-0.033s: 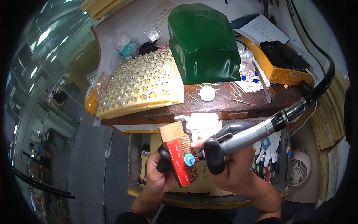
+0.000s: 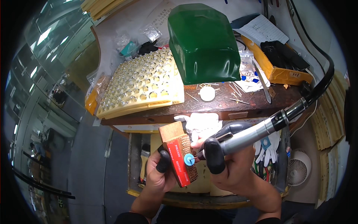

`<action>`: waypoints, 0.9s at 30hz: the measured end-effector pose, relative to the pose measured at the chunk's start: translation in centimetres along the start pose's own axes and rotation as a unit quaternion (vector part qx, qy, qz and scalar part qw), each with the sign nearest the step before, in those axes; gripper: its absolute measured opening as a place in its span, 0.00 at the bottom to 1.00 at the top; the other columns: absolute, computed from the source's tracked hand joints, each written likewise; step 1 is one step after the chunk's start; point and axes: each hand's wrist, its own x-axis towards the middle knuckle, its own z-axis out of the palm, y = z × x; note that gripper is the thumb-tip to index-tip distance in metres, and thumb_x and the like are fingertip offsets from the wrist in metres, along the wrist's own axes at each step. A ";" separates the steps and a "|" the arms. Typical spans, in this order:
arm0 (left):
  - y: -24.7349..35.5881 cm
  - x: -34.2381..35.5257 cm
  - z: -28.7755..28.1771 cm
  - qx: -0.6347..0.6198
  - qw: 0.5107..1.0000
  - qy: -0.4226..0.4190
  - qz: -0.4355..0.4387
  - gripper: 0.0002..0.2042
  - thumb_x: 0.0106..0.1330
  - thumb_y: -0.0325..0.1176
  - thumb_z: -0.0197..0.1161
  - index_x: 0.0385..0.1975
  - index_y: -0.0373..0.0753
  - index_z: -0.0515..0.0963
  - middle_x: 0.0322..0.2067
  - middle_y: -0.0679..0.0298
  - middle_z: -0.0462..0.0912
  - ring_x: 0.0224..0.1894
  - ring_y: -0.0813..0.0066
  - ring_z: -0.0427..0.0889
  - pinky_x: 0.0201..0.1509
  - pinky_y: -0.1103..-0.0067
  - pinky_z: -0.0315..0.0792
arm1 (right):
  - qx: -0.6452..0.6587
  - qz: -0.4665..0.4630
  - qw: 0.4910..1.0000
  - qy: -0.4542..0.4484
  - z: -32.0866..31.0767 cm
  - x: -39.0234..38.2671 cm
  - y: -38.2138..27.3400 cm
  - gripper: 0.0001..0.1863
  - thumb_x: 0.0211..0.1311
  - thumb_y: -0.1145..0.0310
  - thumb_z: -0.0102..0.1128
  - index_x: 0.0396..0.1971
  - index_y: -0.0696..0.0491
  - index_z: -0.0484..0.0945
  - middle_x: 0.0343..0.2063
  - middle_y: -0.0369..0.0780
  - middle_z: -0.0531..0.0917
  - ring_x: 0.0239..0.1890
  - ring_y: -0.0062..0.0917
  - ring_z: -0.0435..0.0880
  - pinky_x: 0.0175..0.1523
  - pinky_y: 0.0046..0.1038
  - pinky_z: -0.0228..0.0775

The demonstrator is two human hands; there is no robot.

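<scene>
My left hand (image 2: pixel 158 171), a black cot on its thumb, grips a small wooden block (image 2: pixel 170 129) with a red printed strip and a bumpy coppery edge. Closed around a silver rotary handpiece (image 2: pixel 249 135) on a black flexible shaft is my right hand (image 2: pixel 231 170), black cots on its fingers. The handpiece's small light-blue disc (image 2: pixel 189 159) is at the block's bumpy side, apparently against it. A white glove (image 2: pixel 203 121) lies just behind the block.
On the wooden bench (image 2: pixel 145 117) are a cream tray (image 2: pixel 171 97) of many rings, a large green block (image 2: pixel 203 44), thin burs, a file (image 2: pixel 264 86) and a yellow box (image 2: pixel 283 76). Below are an open drawer (image 2: pixel 132 168) holding gloves and tools, and a white fan (image 2: pixel 298 168) at right.
</scene>
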 end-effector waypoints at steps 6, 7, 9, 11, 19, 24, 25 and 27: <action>0.0 0.1 0.4 -0.009 1.000 0.003 0.004 0.31 0.67 0.42 0.60 0.63 0.26 0.60 0.58 0.46 0.71 0.59 0.56 0.74 0.65 0.54 0.67 | -0.008 -0.020 1.000 -0.006 0.0 0.2 -0.1 0.16 0.69 0.64 0.52 0.30 0.61 0.82 0.22 0.38 0.80 0.23 0.19 0.82 0.28 0.20 0.73; 0.1 0.1 0.6 -0.009 1.000 0.005 0.003 0.31 0.67 0.42 0.60 0.63 0.26 0.60 0.58 0.46 0.71 0.59 0.56 0.74 0.65 0.54 0.67 | -0.009 -0.021 1.000 -0.005 0.0 0.2 -0.1 0.16 0.69 0.64 0.52 0.30 0.61 0.82 0.22 0.38 0.80 0.23 0.19 0.82 0.28 0.20 0.73; 0.1 0.1 0.5 -0.006 1.000 0.003 0.003 0.31 0.67 0.42 0.60 0.62 0.26 0.61 0.58 0.46 0.71 0.59 0.56 0.74 0.64 0.54 0.67 | -0.014 -0.016 1.000 0.003 0.0 0.1 -0.1 0.16 0.69 0.64 0.52 0.30 0.60 0.83 0.22 0.38 0.80 0.23 0.19 0.82 0.29 0.20 0.73; 0.1 0.0 0.4 -0.003 1.000 0.002 0.003 0.30 0.68 0.42 0.60 0.62 0.26 0.61 0.58 0.46 0.71 0.59 0.56 0.74 0.64 0.54 0.67 | -0.022 -0.024 0.999 0.005 0.1 0.1 -0.1 0.16 0.69 0.64 0.52 0.30 0.60 0.83 0.22 0.38 0.80 0.23 0.19 0.82 0.29 0.20 0.73; 0.2 0.1 0.7 0.017 1.000 -0.007 0.011 0.30 0.67 0.42 0.60 0.61 0.27 0.64 0.57 0.46 0.72 0.59 0.57 0.74 0.65 0.58 0.67 | -0.034 -0.026 0.999 0.009 0.1 0.2 -0.3 0.15 0.69 0.64 0.52 0.30 0.59 0.83 0.22 0.38 0.81 0.24 0.19 0.82 0.29 0.21 0.73; 0.0 0.1 0.5 0.013 1.000 0.001 0.008 0.30 0.67 0.43 0.61 0.61 0.27 0.63 0.57 0.46 0.72 0.59 0.57 0.74 0.65 0.58 0.67 | -0.024 -0.018 1.000 0.007 0.1 0.2 -0.3 0.15 0.68 0.65 0.53 0.31 0.59 0.83 0.23 0.38 0.81 0.24 0.19 0.83 0.29 0.20 0.73; 0.0 0.1 0.5 0.011 1.000 0.003 0.008 0.30 0.67 0.43 0.61 0.61 0.26 0.63 0.57 0.46 0.72 0.59 0.57 0.74 0.65 0.58 0.67 | -0.024 -0.018 1.000 0.007 0.1 0.2 -0.3 0.15 0.68 0.65 0.53 0.31 0.59 0.83 0.23 0.38 0.81 0.24 0.19 0.83 0.29 0.20 0.73; 0.0 0.0 0.4 0.014 1.000 -0.001 0.012 0.30 0.67 0.43 0.60 0.61 0.26 0.63 0.57 0.46 0.72 0.59 0.57 0.74 0.65 0.58 0.67 | -0.004 -0.008 1.000 0.016 0.3 0.2 -0.4 0.14 0.68 0.65 0.53 0.31 0.59 0.83 0.22 0.38 0.81 0.24 0.19 0.83 0.29 0.20 0.73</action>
